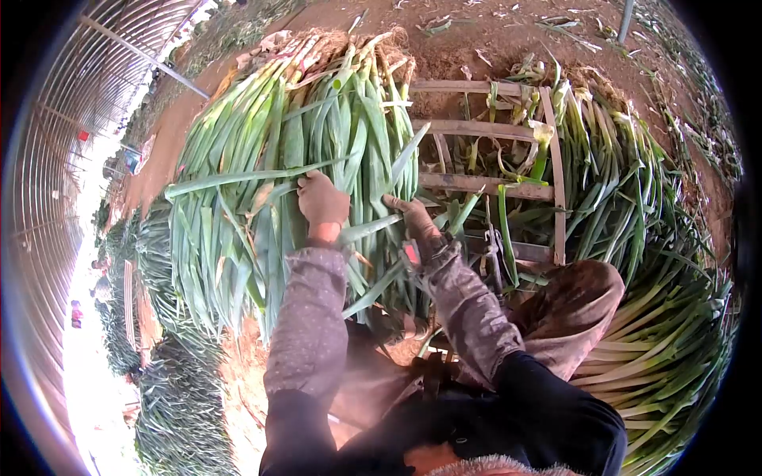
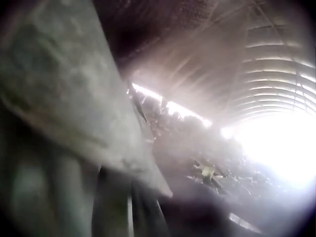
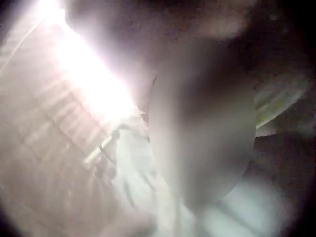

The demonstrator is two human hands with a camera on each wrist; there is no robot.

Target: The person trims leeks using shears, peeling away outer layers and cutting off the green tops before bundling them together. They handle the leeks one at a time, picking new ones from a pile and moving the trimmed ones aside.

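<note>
A thick heap of green onions [image 1: 294, 143] lies in front of me, roots at the far end and long leaves hanging toward me. My gloved left hand [image 1: 324, 200] is on top of it, its fingers curled at a long leaf [image 1: 238, 181] that crosses the heap sideways. At the heap's right side is my gloved right hand [image 1: 418, 218], one digit stretched left against the leaves. A broad leaf [image 1: 369, 228] runs up to its palm; whether the hidden fingers hold it I cannot tell. In the left wrist view a blurred leaf [image 2: 74, 94] fills the near left.
A wooden slatted frame [image 1: 488, 131] stands right of the heap, with another pile of green onions [image 1: 603, 151] beyond it. Loose pale-stalked onions [image 1: 651, 349] lie at the lower right. My bent knee [image 1: 583, 301] is beside the frame. More bundles [image 1: 182, 404] lie at the left.
</note>
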